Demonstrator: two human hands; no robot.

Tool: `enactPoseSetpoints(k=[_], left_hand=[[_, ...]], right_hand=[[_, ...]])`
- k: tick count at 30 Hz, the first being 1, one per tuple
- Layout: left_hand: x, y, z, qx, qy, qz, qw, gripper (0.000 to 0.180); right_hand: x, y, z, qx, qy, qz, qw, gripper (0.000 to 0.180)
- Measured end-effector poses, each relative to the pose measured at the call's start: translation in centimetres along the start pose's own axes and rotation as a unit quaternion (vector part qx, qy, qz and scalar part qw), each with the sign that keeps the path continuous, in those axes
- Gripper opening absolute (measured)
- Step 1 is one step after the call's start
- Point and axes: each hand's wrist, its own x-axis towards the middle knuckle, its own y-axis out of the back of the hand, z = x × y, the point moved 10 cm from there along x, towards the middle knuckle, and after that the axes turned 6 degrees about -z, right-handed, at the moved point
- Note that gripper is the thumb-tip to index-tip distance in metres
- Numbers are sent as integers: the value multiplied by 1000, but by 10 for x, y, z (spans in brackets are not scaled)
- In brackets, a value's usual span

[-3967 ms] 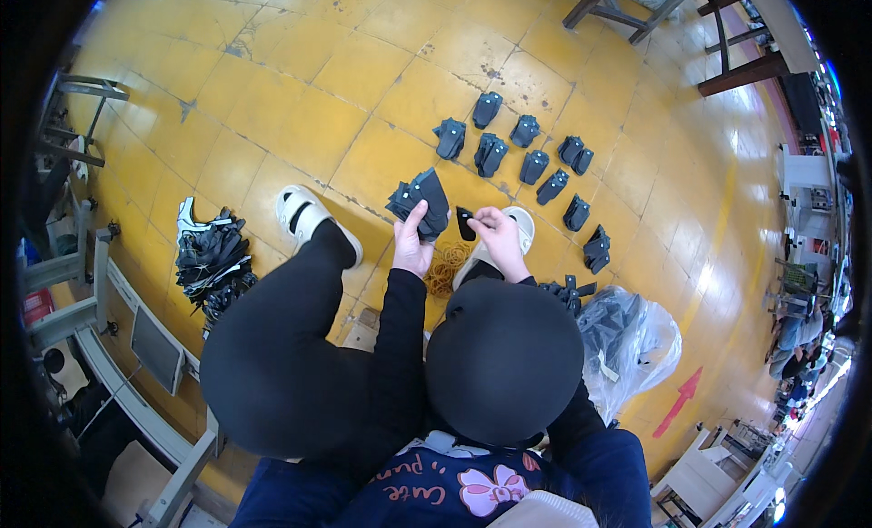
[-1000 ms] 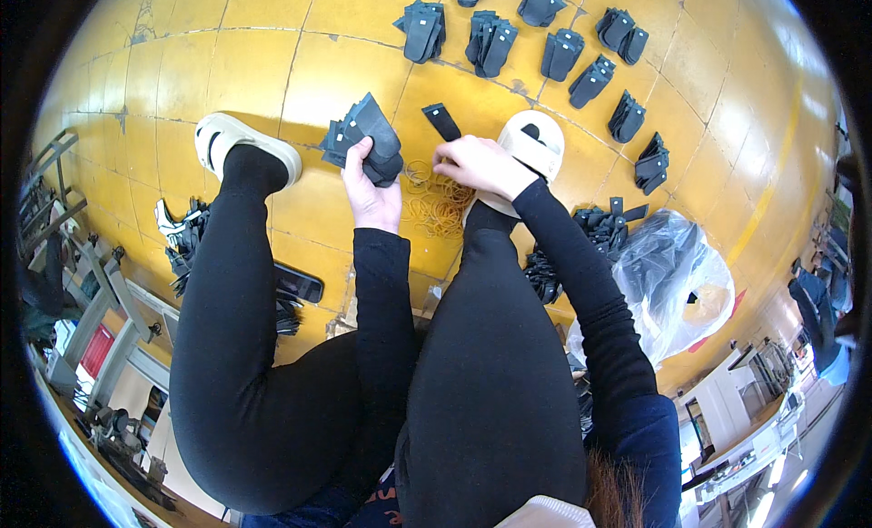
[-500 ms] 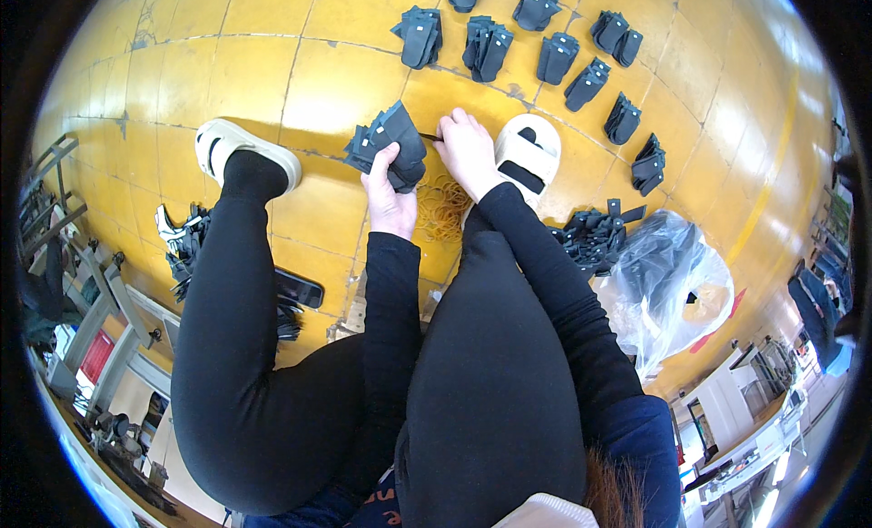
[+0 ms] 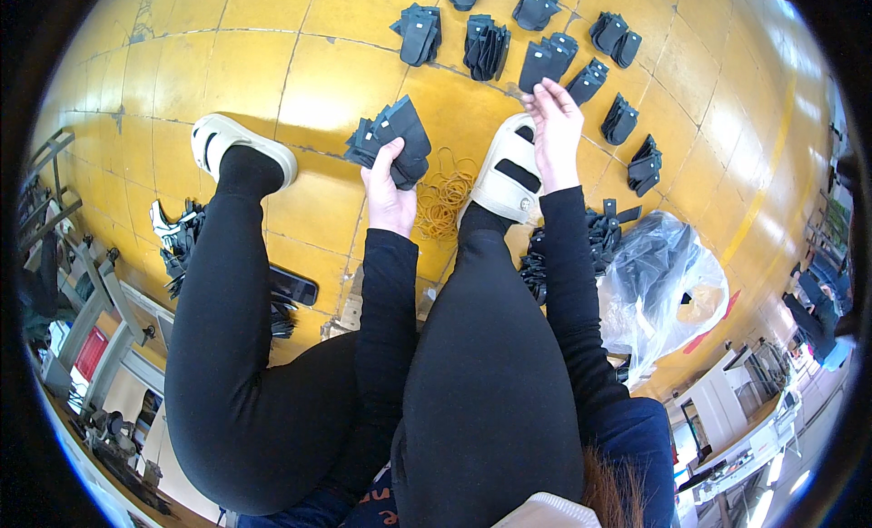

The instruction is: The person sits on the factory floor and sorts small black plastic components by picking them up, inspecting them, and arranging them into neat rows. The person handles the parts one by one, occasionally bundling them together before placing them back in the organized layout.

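Note:
My left hand (image 4: pixel 392 196) grips a fanned stack of dark fabric pieces (image 4: pixel 400 144), thumb across the front, some bearing small pale labels. To the right, my right hand (image 4: pixel 556 133) is raised above the right shoe, fingertips pinched at the lower end of a dark fabric piece (image 4: pixel 536 69). That piece overlaps a small pile of similar pieces (image 4: pixel 564 48) on the floor; whether it rests there or hangs above, I cannot tell. Between my left hand and the right shoe lies a loose heap of yellow rubber bands (image 4: pixel 445 199).
Several dark piles, one a splayed bundle (image 4: pixel 487 48), stand on the yellow tiled floor. My cream shoes (image 4: pixel 509 174) flank the work area. Right of my leg are a dark heap (image 4: pixel 604 237) and a clear plastic bag (image 4: pixel 668 292). A phone (image 4: pixel 295 285) lies by my left leg.
My right hand has moved from beside the left-hand stack, right and away, to the floor piles. A dark piece now shows at its fingertips. My right shoe has shifted slightly left; the left hand stays nearly still.

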Motion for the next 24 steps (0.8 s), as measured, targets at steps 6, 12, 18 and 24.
enactPoseSetpoints(k=[6, 12, 18, 24], left_hand=[[0, -2, -2, 0, 2, -5, 1000, 29], [-1, 0, -7, 8, 16, 9, 1000, 30], [-2, -3, -7, 11, 9, -2, 1000, 31], [-2, -5, -7, 20, 1, -14, 1000, 32]], right_hand=[[20, 9, -10, -26, 4, 25, 999, 22], [35, -4, -6, -44, -14, 4, 999, 24], [25, -29, 15, -84, -37, -43, 995, 24], [15, -52, 26, -111, -39, -66, 991, 24]])
